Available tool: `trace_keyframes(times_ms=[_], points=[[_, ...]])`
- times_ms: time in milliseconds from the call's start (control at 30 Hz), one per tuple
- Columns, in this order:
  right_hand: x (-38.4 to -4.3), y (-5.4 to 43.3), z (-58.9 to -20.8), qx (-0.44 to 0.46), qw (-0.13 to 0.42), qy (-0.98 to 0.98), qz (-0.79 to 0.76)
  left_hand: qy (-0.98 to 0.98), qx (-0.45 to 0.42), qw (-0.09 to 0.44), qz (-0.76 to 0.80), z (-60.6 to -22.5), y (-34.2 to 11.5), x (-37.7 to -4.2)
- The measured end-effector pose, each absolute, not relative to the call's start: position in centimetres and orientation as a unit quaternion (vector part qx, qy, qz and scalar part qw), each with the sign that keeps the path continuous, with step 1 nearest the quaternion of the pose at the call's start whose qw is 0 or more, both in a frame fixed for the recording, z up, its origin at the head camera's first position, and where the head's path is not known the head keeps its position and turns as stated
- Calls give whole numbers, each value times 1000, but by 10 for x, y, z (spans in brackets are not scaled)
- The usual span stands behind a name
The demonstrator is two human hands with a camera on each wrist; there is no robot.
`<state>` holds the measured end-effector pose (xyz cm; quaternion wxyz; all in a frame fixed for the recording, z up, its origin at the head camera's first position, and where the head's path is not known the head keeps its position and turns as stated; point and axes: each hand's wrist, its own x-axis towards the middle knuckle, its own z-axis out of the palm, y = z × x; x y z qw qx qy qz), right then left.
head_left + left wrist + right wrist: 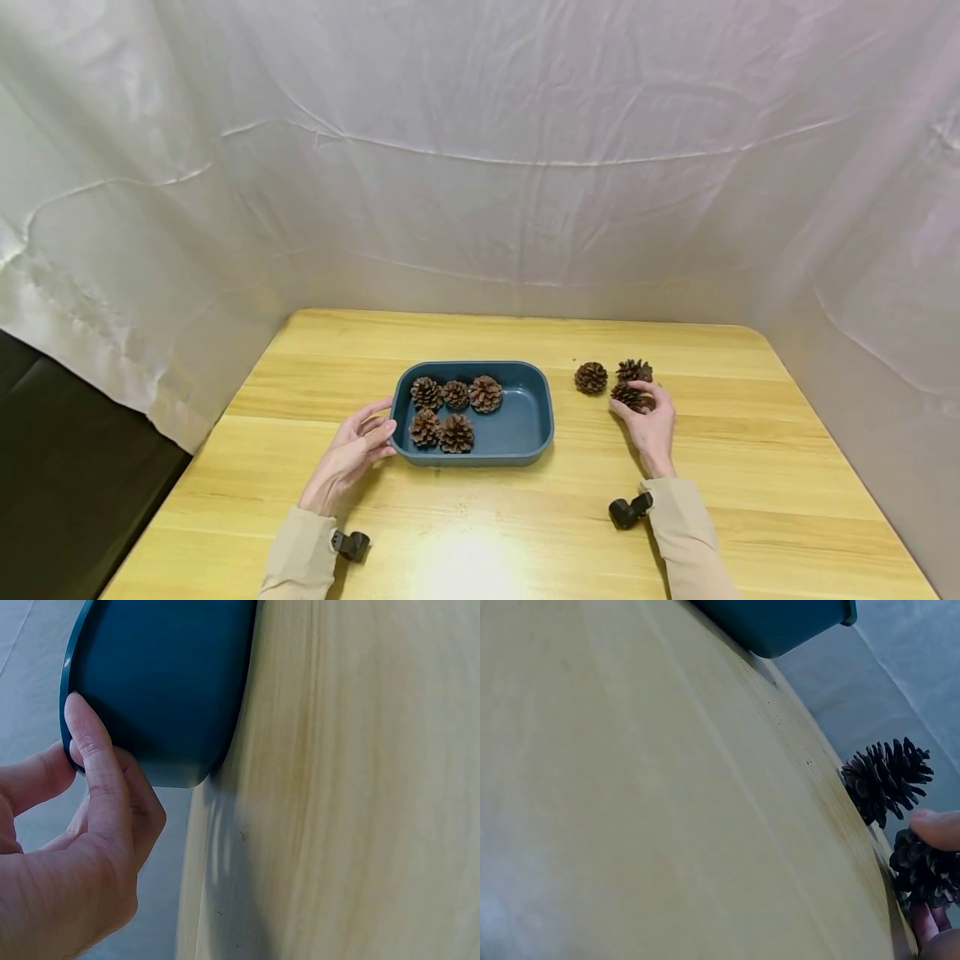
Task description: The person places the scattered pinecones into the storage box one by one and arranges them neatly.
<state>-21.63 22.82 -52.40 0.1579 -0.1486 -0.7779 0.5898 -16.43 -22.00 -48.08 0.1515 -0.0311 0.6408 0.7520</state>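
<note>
A blue rectangular tray (517,433) stands on the table with several brown pine cones grouped in its left half. My left hand (354,450) pinches the tray's left rim between thumb and fingers, plainly seen on the blue wall (165,697) in the left wrist view. To the right of the tray, my right hand (651,423) grips a pine cone (624,396) between thumb and fingers; the same cone (922,870) is partly cut off in the right wrist view. Two more cones lie close by: one (591,378) to the left, another (634,369) just behind.
The light wooden table (480,517) carries everything, with a bright glare near its front. Pale cloth (517,208) hangs behind and along the sides. A dark surface (67,467) lies past the left edge. Small black cameras (351,546) sit on both wrists.
</note>
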Motion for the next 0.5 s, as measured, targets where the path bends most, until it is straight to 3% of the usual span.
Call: trace_keyframes(times_ms=[500], points=[[-215, 229, -523, -164, 144, -765, 606, 637, -33, 151, 755, -481, -219, -165]])
